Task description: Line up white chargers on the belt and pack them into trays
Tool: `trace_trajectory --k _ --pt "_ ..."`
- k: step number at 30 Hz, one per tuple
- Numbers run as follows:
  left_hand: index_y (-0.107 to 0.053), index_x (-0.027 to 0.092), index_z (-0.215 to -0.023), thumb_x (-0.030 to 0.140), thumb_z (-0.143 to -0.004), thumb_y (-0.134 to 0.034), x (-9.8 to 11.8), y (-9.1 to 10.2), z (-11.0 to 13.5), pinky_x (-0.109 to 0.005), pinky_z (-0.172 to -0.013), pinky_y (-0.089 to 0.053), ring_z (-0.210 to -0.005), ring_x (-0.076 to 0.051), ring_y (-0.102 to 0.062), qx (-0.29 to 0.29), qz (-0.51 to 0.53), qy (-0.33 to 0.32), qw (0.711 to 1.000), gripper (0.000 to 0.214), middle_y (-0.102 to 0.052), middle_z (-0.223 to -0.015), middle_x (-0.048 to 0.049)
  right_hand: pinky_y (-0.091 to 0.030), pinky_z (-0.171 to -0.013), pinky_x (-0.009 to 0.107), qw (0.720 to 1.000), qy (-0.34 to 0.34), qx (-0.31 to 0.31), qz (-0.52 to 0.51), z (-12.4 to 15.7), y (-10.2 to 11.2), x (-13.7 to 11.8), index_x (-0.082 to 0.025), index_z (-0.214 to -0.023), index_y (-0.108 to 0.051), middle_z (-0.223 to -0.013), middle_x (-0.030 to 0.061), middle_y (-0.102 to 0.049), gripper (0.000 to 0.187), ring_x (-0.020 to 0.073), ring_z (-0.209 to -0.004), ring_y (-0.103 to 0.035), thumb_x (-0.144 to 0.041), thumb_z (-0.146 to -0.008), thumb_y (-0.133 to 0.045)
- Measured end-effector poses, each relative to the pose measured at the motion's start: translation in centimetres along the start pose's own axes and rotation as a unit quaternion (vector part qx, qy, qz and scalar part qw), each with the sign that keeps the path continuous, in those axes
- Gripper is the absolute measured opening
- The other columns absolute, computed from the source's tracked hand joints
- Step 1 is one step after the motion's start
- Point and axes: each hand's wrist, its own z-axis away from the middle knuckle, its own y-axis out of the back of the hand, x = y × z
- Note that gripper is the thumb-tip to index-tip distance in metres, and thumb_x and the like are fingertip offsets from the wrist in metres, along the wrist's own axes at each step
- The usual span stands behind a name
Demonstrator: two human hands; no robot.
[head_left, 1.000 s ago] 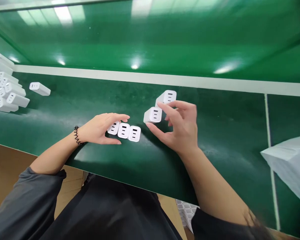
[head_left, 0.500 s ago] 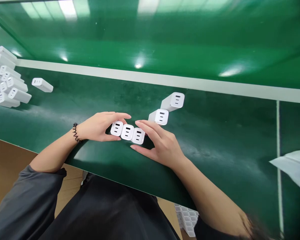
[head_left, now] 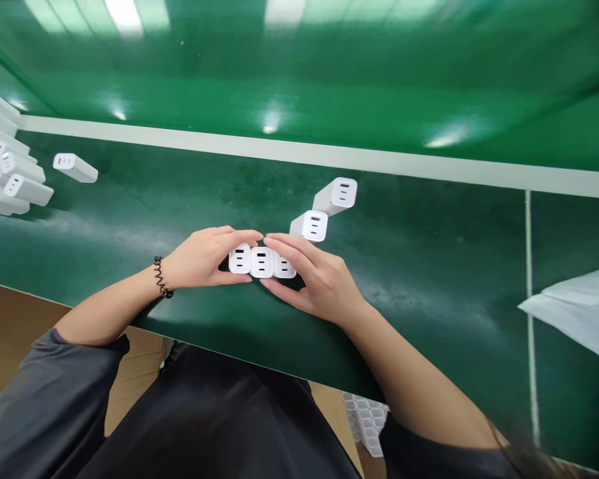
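Observation:
Three white chargers (head_left: 260, 261) stand side by side in a row on the green belt (head_left: 429, 266), their port faces towards me. My left hand (head_left: 202, 258) cups the left end of the row, fingers curled over its top. My right hand (head_left: 315, 279) cups the right end, fingertips meeting the left hand's above the row. Both hands press the row together. Two more white chargers (head_left: 310, 225) (head_left: 337, 195) lie just behind my right hand, untouched.
A heap of several white chargers (head_left: 7, 173) lies at the far left of the belt, with one charger (head_left: 74, 167) apart from it. A white bag (head_left: 579, 313) sits at the right edge. A white tray (head_left: 367, 422) shows below the belt's near edge.
My right hand let go of a charger behind the row and came down and left onto the row's right end. The three chargers are now pushed tightly together.

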Motion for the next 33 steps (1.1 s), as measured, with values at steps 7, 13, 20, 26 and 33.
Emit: trace_trajectory --k 7,13,20,26,33 --pt "-0.031 0.020 -0.147 0.044 -0.088 -0.068 0.6 -2.1 0.3 -0.033 -0.080 -0.052 -0.096 -0.021 -0.062 0.037 0.024 0.010 0.999 0.074 -0.070 -0.121 -0.0078 -0.062 -0.073 0.032 1.000 0.015 -0.015 -0.019 -0.3 0.3 0.5 -0.024 -0.132 -0.049 -0.118 0.0091 -0.072 0.047 0.0234 -0.099 -0.073 -0.032 -0.088 -0.066" --pt "-0.032 0.019 -0.148 0.044 -0.087 -0.069 0.5 -2.0 0.2 -0.032 -0.079 -0.050 -0.097 -0.022 -0.061 0.002 0.032 0.033 0.999 0.075 -0.069 -0.119 -0.0082 -0.062 -0.075 0.036 0.999 0.015 -0.037 -0.036 -0.6 0.2 1.0 -0.024 -0.127 -0.050 -0.113 0.0091 -0.074 0.046 0.0246 -0.099 -0.073 -0.034 -0.086 -0.068" --pt "-0.032 0.018 -0.149 0.044 -0.087 -0.069 0.5 -2.0 0.1 -0.031 -0.077 -0.049 -0.096 -0.022 -0.061 0.000 0.026 0.031 0.999 0.077 -0.070 -0.113 -0.0076 -0.061 -0.070 0.033 0.999 0.034 -0.021 -0.032 -0.7 0.2 0.8 -0.024 -0.127 -0.050 -0.110 0.0090 -0.074 0.046 0.0240 -0.095 -0.073 -0.032 -0.086 -0.069" --pt "-0.034 0.017 -0.147 0.043 -0.087 -0.069 0.6 -1.8 0.1 -0.031 -0.077 -0.050 -0.095 -0.022 -0.061 0.006 0.022 0.017 1.000 0.074 -0.069 -0.113 -0.0078 -0.062 -0.071 0.034 0.999 0.030 -0.029 -0.033 -0.6 0.2 0.9 -0.023 -0.128 -0.049 -0.113 0.0102 -0.073 0.047 0.0242 -0.097 -0.073 -0.032 -0.086 -0.069" --pt "-0.032 0.019 -0.149 0.041 -0.089 -0.067 0.6 -1.9 0.1 -0.031 -0.079 -0.050 -0.098 -0.021 -0.061 0.013 0.029 0.011 0.999 0.073 -0.070 -0.116 -0.0072 -0.062 -0.074 0.036 0.999 0.018 -0.042 -0.026 -0.4 0.2 0.9 -0.024 -0.130 -0.048 -0.116 0.0102 -0.073 0.047 0.0251 -0.101 -0.073 -0.034 -0.088 -0.066"
